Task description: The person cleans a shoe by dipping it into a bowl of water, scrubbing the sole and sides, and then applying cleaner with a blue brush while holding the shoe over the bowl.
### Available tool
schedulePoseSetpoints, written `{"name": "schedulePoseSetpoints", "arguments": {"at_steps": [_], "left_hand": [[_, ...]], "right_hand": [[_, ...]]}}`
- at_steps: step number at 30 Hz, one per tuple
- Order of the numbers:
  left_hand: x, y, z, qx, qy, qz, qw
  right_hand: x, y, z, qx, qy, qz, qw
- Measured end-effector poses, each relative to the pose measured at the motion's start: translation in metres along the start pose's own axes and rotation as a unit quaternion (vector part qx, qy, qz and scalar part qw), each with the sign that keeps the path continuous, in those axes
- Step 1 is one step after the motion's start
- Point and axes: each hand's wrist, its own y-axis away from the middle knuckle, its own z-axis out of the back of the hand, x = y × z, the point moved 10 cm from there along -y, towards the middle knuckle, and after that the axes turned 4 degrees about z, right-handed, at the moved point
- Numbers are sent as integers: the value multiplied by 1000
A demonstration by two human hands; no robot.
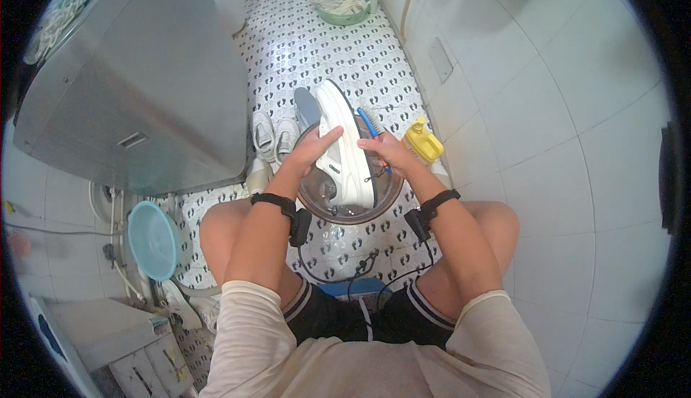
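A white shoe [354, 160] is tilted on its side, toe pointing away from me, above a round brown-rimmed basin [351, 220] with wet, shiny contents. My left hand [314, 151] grips the shoe from the left, its thumb lying over the shoe. In my right hand [389, 151] is a brush [369, 122] with a blue handle and pale bristles, pointing away from me. The right thumb also presses against the shoe's edge. Much of the brush handle is hidden by the fingers.
A yellow jug-like bottle [423, 141] stands right of the basin. To its left are white sneakers [264, 136] and a grey insole-shaped piece [306, 105]. A blue basin [153, 240] leans at the left; a green basin [342, 18] with cloth lies farther off. A grey metal appliance [137, 81] flanks the left side.
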Motion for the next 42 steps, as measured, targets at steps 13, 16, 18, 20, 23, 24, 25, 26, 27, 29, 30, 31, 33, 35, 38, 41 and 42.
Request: {"name": "schedulePoseSetpoints", "arguments": {"at_steps": [13, 16, 18, 20, 23, 24, 25, 26, 27, 29, 30, 31, 33, 35, 38, 41, 42], "left_hand": [[-23, 10, 18, -170, -135, -110, 970], [-18, 5, 16, -124, -22, -114, 986], [-7, -5, 25, -130, -6, -81, 988], [2, -7, 30, -138, 8, -44, 989], [18, -8, 17, -77, 93, 23, 992], [17, -6, 10, -41, 121, 17, 992], [12, -5, -2, 0, 149, 11, 989], [9, -3, -6, 2, 149, 11, 989], [3, 0, -9, 6, 161, -5, 987], [-2, 2, -9, 7, 172, -23, 985], [-6, 3, -11, 20, 180, -38, 983], [-10, 2, -12, 33, 188, -53, 980], [-12, 0, -10, 33, 180, -65, 981], [-14, -1, -13, 31, 183, -73, 980], [-9, -4, -3, -15, 187, -75, 979], [-7, -7, -2, -9, 189, -85, 978], [-7, -8, -1, -9, 189, -86, 978]], "right_hand": [[17, 10, 3, -71, 19, 12, 997], [5, 6, 10, -78, 40, -17, 996], [0, 1, 14, -84, 36, -11, 996], [-4, -1, 16, -88, 29, -9, 996], [2, 2, 12, -93, 43, -12, 995], [5, 5, 9, -97, 41, -15, 994], [10, 10, 10, -106, 40, -17, 993], [7, 9, 14, -109, 40, -18, 993], [-1, 6, 19, -109, 33, -19, 993], [1, 4, 18, -107, 24, -20, 994], [3, 5, 22, -118, 64, -19, 991], [8, 7, 24, -130, 103, -18, 986], [8, 2, 27, -149, 110, 16, 982], [7, 0, 39, -177, 143, 41, 973], [10, -1, 34, -166, 84, 88, 979], [34, 10, 26, -178, 208, 83, 958], [34, 8, 24, -178, 208, 84, 958]]}}
